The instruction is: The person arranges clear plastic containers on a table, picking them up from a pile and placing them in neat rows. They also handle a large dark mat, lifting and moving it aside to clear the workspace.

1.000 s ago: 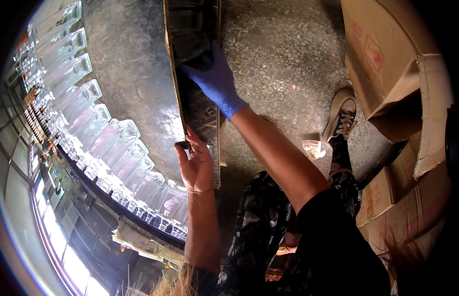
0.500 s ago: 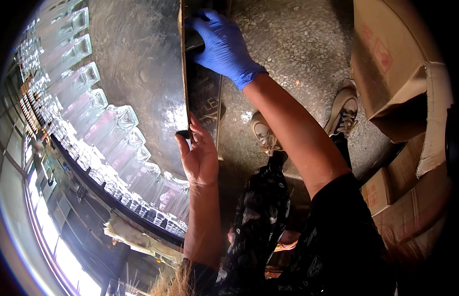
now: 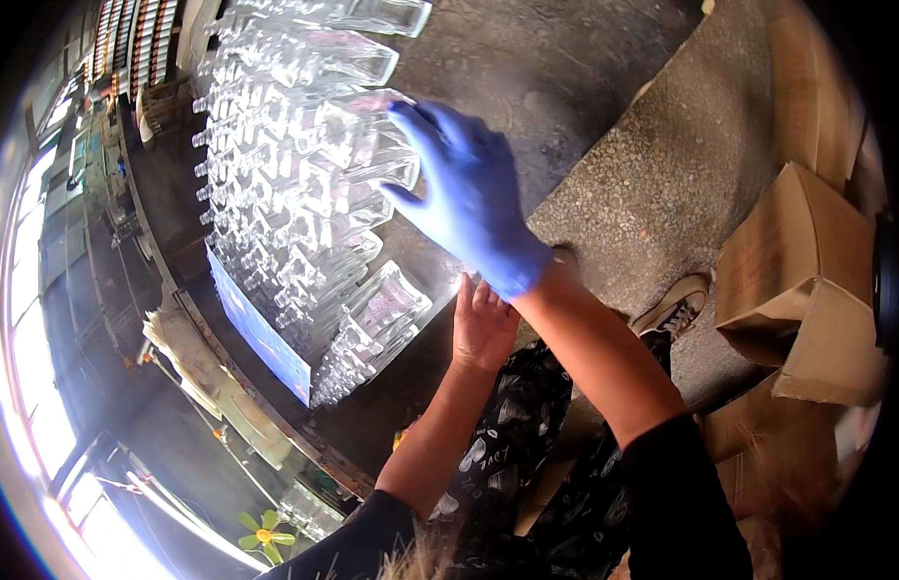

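Gloved right hand [image 3: 469,193], grip spread flat on the glass bottles [image 3: 304,193]; bare left hand [image 3: 483,324] lies open on the counter [image 3: 527,77]. Cardboard boxes [image 3: 797,280] stand right.

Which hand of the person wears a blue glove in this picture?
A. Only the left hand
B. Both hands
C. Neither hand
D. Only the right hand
D: the right hand wears a blue glove and reaches over the rows of clear glass bottles lying on the dark metal table, while the left hand is bare and rests at the table's near edge.
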Available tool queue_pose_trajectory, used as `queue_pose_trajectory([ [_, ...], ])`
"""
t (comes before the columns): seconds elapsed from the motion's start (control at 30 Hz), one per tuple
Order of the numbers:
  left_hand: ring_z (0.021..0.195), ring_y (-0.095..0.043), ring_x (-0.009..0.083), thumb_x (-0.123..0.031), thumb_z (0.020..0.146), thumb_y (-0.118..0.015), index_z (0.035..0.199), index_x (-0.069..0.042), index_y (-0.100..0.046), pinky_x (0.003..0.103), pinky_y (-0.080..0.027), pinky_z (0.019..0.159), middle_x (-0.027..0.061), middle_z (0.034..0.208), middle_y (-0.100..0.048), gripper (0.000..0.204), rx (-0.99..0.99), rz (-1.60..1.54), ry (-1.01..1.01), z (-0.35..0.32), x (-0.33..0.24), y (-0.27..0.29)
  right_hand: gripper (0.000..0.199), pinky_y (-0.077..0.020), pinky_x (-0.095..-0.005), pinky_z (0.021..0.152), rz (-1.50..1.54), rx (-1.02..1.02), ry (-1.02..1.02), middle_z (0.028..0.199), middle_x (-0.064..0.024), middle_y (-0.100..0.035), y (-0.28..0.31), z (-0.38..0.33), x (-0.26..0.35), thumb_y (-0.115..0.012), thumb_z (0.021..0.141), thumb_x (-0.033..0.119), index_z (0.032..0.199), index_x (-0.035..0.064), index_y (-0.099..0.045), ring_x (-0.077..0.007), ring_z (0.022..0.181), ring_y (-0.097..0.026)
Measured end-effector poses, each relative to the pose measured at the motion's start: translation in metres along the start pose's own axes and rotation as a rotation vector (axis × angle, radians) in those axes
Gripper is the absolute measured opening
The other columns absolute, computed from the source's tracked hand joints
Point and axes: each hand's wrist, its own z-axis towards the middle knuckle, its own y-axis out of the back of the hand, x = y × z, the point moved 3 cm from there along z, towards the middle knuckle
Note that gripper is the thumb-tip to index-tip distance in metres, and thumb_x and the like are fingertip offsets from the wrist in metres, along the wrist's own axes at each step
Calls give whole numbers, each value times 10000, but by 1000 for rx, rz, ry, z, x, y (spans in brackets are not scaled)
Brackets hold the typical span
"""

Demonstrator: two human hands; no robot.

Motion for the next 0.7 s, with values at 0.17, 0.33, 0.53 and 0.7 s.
queue_pose_trajectory([
  [0.17,1161,-517,214,-495,946,-455,1302,-21,-415,368,-379,1024,83,1241,-550,595,-4,32,-43,-12,-14,-5,627,-438,-380,720,-111,-6,10,1070,-63,-526,-52,19,0,-773,677,329,1197,98,-509,-225,887,-548],
  [0.33,1225,-474,264,-519,939,-439,1348,-29,-394,418,-347,1049,114,1326,-503,640,15,92,-31,-8,-29,-3,562,-442,-387,712,-75,-41,-57,1019,-72,-567,-61,3,-1,-764,692,245,1181,84,-538,-231,878,-572],
  [0.53,1168,-515,315,-522,932,-426,1286,-21,-473,464,-392,1019,145,1276,-544,616,10,172,-103,20,-20,-6,549,-469,-377,714,64,-78,44,975,-102,-618,-49,-1,-21,-771,669,180,1142,2,-556,-253,813,-602],
  [0.7,1211,-454,293,-482,908,-510,1332,-56,-406,428,-378,1027,114,1294,-491,609,178,308,-36,26,7,-15,498,-460,-348,673,162,-50,-1,943,-118,-585,41,-47,-25,-691,781,235,1172,-11,-505,-220,745,-577],
])
